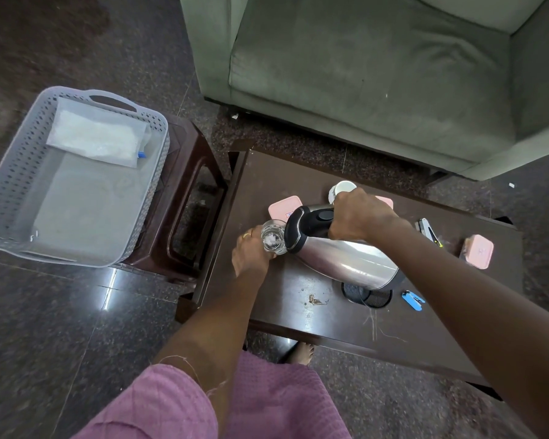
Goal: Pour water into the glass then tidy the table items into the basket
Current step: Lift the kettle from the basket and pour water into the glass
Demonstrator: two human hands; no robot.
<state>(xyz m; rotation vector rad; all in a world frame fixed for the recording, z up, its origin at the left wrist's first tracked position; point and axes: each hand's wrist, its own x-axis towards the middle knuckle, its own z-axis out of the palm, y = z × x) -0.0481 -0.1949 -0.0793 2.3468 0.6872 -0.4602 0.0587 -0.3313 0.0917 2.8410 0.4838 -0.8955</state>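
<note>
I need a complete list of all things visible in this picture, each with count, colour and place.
basket: one, pale grey, on the stool
pouch: one, white, inside the basket
stool: one, dark brown, left of the table
table: one, dark brown, centre
flask: one, steel and black, tilted over the glass
glass: one, clear, near the table's left edge
boxes: two sure, pink, on the table
cup: one, white, behind the right hand
mesh holder: one, black, partly hidden by the flask
clip: one, blue, right of the mesh holder
tool: one, dark, table's far right
sofa: one, grey-green, behind the table
left hand: one, holds the glass
right hand: one, grips the flask's handle
</note>
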